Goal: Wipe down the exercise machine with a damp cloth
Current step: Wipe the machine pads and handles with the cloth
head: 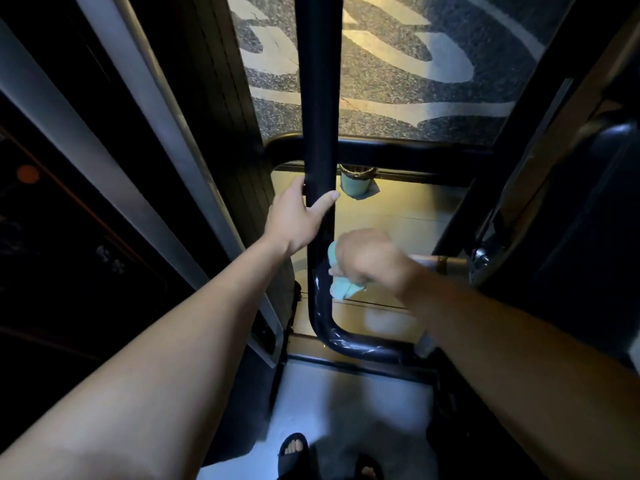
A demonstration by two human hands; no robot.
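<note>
left hand [298,220] gripping black bar [317,98], right hand [370,258] (blurred) holding cloth [341,289]

The round metal machine tube [317,98] is glossy black; the crumpled damp cloth [341,287] is pale turquoise; the speckled grey floor [398,95] carries broad pale curving stripes.

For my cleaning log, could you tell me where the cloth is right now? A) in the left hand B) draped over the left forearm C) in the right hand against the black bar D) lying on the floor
C: the right hand grips the light green cloth against the black bar.
</note>
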